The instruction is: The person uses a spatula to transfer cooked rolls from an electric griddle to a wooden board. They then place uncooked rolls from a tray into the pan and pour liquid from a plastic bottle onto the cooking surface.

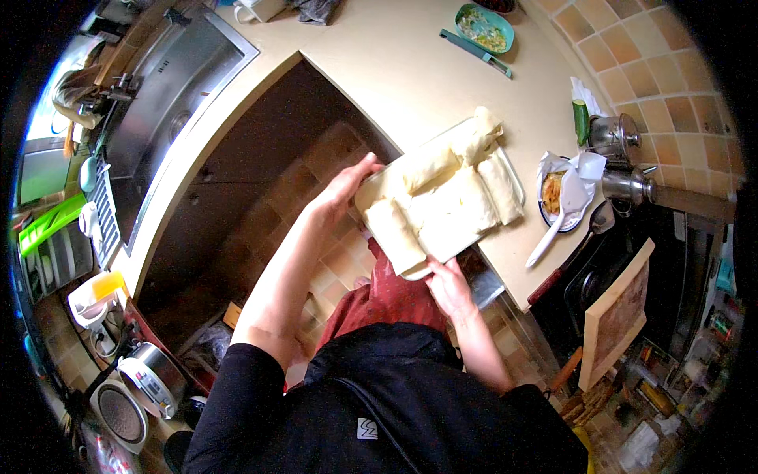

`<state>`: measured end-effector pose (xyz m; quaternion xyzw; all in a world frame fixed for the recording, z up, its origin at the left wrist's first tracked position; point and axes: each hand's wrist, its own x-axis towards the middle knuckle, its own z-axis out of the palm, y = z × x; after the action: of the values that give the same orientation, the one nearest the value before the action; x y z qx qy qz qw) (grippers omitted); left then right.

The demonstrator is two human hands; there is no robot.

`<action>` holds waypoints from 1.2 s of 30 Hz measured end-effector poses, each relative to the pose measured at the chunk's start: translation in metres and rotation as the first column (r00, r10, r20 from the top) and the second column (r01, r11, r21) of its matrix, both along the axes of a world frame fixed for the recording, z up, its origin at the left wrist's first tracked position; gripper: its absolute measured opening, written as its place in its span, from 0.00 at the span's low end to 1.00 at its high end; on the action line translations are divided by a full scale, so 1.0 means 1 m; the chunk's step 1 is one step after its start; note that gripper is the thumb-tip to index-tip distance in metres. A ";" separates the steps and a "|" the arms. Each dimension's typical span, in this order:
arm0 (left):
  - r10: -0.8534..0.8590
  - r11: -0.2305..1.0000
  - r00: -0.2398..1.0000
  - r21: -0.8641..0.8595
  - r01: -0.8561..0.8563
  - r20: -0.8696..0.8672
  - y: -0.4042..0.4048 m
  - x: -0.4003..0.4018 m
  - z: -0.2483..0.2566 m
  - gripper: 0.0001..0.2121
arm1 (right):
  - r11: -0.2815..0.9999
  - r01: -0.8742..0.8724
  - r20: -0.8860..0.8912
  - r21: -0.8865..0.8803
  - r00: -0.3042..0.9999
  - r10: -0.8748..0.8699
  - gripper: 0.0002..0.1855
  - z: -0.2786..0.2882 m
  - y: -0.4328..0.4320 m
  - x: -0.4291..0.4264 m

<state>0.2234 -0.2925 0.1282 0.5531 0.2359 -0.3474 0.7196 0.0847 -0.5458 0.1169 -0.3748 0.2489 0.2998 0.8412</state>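
Observation:
A pale shallow tray (416, 275) is held tilted between my two hands, over the counter's front edge. My left hand (350, 181) grips its left side, and my right hand (451, 287) has the near corner, thumb on the rim. Several pale rolls wrapped in thin dough sheets lie in it. One roll (395, 236) rests along the near left side, another (431, 169) along the far side, and a roll (500, 188) leans at the right edge. Flat white wrapping in the middle is too bright to make out clearly.
On the counter (379, 71) are a teal dish (503, 29) with shredded filling and a teal-handled utensil (468, 47). To the right sit a paper-lined bowl (571, 222) of browned food, a white spatula (546, 240) and metal pots (613, 139). A wooden board (616, 317) stands nearby; a sink (172, 101) is left.

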 end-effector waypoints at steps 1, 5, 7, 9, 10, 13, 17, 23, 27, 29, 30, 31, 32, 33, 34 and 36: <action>-0.032 0.998 0.999 0.055 0.033 -0.013 -0.003 -0.002 -0.003 0.24 | 0.997 0.068 -0.041 0.020 0.997 -0.067 0.34 0.003 0.001 -0.006; 0.033 0.999 0.998 -0.006 -0.033 0.058 -0.005 -0.026 -0.012 0.22 | 0.987 0.152 0.027 0.045 0.988 -0.153 0.30 0.001 0.003 -0.016; 0.061 0.994 0.995 0.081 -0.067 0.083 0.000 -0.045 -0.012 0.21 | 0.997 0.067 0.053 0.045 0.996 -0.070 0.26 -0.003 -0.006 -0.020; 0.178 0.984 0.983 0.020 -0.179 0.051 0.005 -0.066 -0.004 0.19 | 1.000 -0.007 0.081 0.025 0.997 0.005 0.25 0.004 -0.010 -0.014; 0.213 0.976 0.975 0.026 -0.215 0.057 0.008 -0.078 -0.003 0.19 | 0.998 -0.061 0.103 0.003 0.993 0.060 0.23 0.006 -0.012 -0.010; 0.418 0.887 0.907 -0.234 -0.398 0.042 0.026 -0.118 0.012 0.17 | 0.938 -0.335 0.166 -0.090 0.924 0.346 0.20 0.024 -0.021 0.019; 0.569 0.748 0.820 -0.449 -0.489 0.055 0.047 -0.169 0.043 0.26 | 0.632 -0.717 0.215 -0.293 0.595 0.775 0.17 0.044 -0.022 0.082; 0.857 0.470 0.494 -0.617 -0.632 0.146 0.015 -0.214 0.087 0.44 | 0.078 -0.947 0.242 -0.312 0.000 0.970 0.22 0.062 0.027 0.164; 0.965 0.263 0.201 -0.577 -0.773 0.171 -0.035 -0.232 0.118 0.44 | -0.116 -0.960 0.300 -0.254 -0.192 0.934 0.29 0.085 0.059 0.182; 0.982 0.160 0.073 -0.567 -0.808 0.173 -0.066 -0.236 0.128 0.42 | -0.180 -0.948 0.303 -0.263 -0.258 0.917 0.30 0.106 0.062 0.191; 0.985 0.102 0.004 -0.568 -0.817 0.171 -0.081 -0.237 0.133 0.42 | -0.198 -0.944 0.288 -0.263 -0.272 0.918 0.34 0.119 0.062 0.196; 0.984 0.045 -0.062 -0.567 -0.822 0.167 -0.094 -0.236 0.139 0.42 | -0.177 -0.935 0.316 -0.307 -0.276 0.908 0.34 0.135 0.061 0.200; 0.983 0.019 -0.090 -0.583 -0.812 0.157 -0.101 -0.240 0.154 0.42 | -0.151 -0.926 0.337 -0.347 -0.273 0.901 0.35 0.164 0.065 0.193; 0.980 -0.043 -0.150 -0.589 -0.807 0.133 -0.112 -0.241 0.165 0.42 | -0.137 -0.920 0.386 -0.368 -0.285 0.877 0.34 0.175 0.065 0.196; 0.973 -0.103 -0.205 -0.594 -0.798 0.107 -0.122 -0.241 0.177 0.42 | -0.148 -0.911 0.377 -0.385 -0.301 0.876 0.29 0.191 0.067 0.201; 0.960 -0.176 -0.272 -0.611 -0.772 0.067 -0.145 -0.242 0.193 0.42 | -0.153 -0.784 0.308 -0.602 -0.405 0.861 0.22 0.222 0.065 0.209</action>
<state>-0.0183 -0.4377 0.3210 0.1181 0.2914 0.4503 0.8357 0.2935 -0.4806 0.3391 -0.5445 -0.4347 0.6522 0.2987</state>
